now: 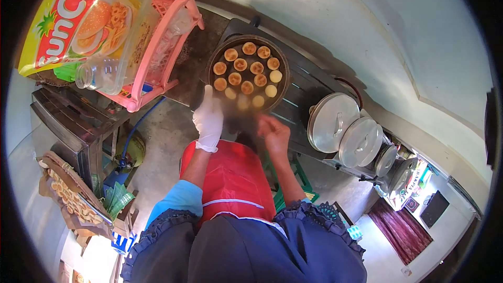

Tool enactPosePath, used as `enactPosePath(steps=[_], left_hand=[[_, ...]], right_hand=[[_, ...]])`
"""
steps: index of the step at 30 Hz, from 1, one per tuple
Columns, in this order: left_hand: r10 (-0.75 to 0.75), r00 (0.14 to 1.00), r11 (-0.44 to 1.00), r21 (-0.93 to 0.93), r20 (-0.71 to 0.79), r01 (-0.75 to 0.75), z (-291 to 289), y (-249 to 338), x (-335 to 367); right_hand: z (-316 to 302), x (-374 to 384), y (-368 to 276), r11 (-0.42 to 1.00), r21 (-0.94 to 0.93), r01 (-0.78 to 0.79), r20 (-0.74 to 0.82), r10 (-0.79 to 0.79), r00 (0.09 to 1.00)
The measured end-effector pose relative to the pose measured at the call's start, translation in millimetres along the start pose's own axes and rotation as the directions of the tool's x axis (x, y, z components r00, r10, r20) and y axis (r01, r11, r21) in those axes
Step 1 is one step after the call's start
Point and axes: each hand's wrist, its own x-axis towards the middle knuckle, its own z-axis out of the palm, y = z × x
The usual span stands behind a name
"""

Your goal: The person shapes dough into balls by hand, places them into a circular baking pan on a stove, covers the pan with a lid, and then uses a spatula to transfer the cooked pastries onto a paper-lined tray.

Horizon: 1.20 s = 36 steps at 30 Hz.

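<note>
A round dark pan holds several small round cakes. Most have browned tops; those at the right and near side are pale. My left hand, in a white glove, is at the pan's near left rim with one finger stretched up against it. Its other fingers are hidden or blurred. Just off the near right rim is my bare right hand, fingers curled and smeared at the tips. What they hold, if anything, I cannot make out. A haze blurs the nearest cakes and the space between my hands.
A pink plastic rack with a yellow pouch and a clear jar stands left. Metal lids lean along the right. A tray of round pieces sits lower left. A green crate is below the stove.
</note>
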Motion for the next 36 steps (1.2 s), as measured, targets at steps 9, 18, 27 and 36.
enactPosePath(steps=[9, 18, 27, 36], left_hand=[[-0.027, 0.995, 0.992, -0.124, -0.1, 0.015, -10.3, -13.4, 4.6], [-0.102, 0.992, 0.981, -0.171, -0.077, 0.088, -10.6, -12.4, 4.6], [-0.11, 0.99, 0.97, -0.225, -0.09, 0.088, -13.4, -16.2, 7.1], [-0.157, 0.985, 0.972, -0.186, -0.071, 0.141, -12.4, -20.5, 6.7]], right_hand=[[27.9, -9.2, -4.3, 0.925, -0.277, 0.26, 0.068, -0.251, 0.966], [38.6, -10.9, 4.1, 0.761, -0.505, 0.406, 0.113, -0.408, 0.906], [42.1, -1.3, -3.6, 0.721, -0.571, 0.392, 0.076, -0.429, 0.9], [52.0, 7.0, -15.6, 0.748, -0.454, 0.484, 0.079, -0.507, 0.858]])
